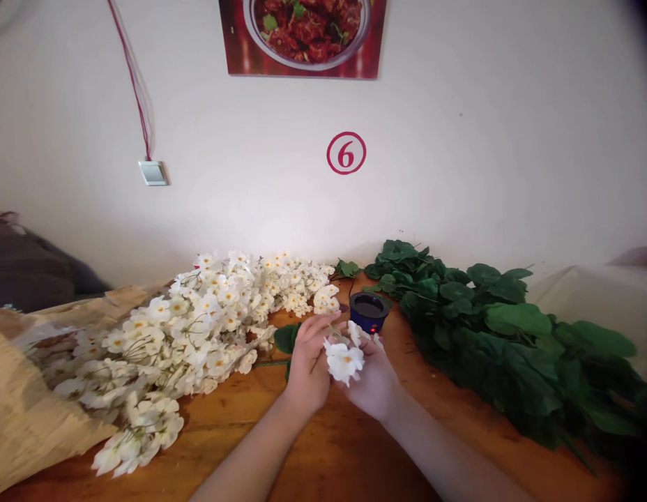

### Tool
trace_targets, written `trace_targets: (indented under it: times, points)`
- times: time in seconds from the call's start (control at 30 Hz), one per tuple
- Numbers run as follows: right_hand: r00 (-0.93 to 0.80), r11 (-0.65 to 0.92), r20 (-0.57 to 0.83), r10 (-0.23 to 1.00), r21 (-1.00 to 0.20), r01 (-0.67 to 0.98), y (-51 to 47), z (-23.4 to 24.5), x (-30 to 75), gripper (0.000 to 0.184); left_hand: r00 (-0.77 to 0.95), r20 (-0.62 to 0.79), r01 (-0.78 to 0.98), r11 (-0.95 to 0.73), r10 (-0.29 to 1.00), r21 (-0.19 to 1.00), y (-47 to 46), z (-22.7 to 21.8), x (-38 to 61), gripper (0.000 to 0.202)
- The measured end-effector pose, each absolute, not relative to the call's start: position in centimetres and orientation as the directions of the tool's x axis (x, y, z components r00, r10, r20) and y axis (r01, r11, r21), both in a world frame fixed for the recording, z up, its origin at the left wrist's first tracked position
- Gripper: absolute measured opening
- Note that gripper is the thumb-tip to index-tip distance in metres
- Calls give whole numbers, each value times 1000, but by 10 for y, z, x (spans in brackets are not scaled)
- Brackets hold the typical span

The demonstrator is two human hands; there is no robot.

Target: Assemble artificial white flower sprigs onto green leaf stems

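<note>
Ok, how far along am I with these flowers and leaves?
Done: nothing is clearly finished. The heap of white sprays on the left may be stock or finished work; I cannot tell. In hand: your left hand and right hand hold one white flower cluster together, just in front of the small dark pot. Left: the big pile of green leaves on the right looks untouched, so most seems ahead.

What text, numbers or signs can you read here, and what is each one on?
"6" inside a red circle, on the white wall.
Food poster: a pictured dish only, no lettering in view.
Dark pot: red light, no readable label.
Flower sprig held by left hand and right hand: no tag.
</note>
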State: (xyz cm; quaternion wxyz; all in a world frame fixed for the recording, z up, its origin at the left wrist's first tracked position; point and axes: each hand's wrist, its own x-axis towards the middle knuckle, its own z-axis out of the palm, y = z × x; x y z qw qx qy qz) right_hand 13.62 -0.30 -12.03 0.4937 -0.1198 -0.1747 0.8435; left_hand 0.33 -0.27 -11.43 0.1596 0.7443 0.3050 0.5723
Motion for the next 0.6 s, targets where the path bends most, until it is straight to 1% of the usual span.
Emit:
trace_targets:
  times: [0.1,0.17,0.27,0.37,0.43,0.5,0.57,0.6]
  points:
    - [-424,-364,8,906,-499,-786,0,-127,131,17,48,681,119,-681,731,722,-4,-121,10,34]
    - [-430,-332,29,903,-590,-736,-1,-130,128,19,-6,618,51,-617,786,785,-5,-124,14,32]
    - [-461,-308,21,887,-718,-625,-3,-132,123,21,-57,524,-21,-526,850,850,-9,-123,17,28]
    - [-465,-281,20,885,-773,-568,-6,-133,122,20,-63,372,-162,-377,926,912,-14,-120,20,24]
    - [-457,-272,4,890,-799,-537,-8,-133,121,21,-40,283,-244,-284,958,927,-16,-119,22,24]
    - [-441,-260,-16,897,-827,-499,-9,-134,121,24,-43,297,-264,-297,954,917,-17,-118,24,23]
    - [-422,-248,-27,906,-842,-480,-10,-135,120,28,-65,355,-236,-360,933,903,-17,-119,25,21]
    - [-410,-248,-34,911,-841,-481,-10,-136,119,29,-62,363,-216,-368,930,905,-17,-119,25,22]
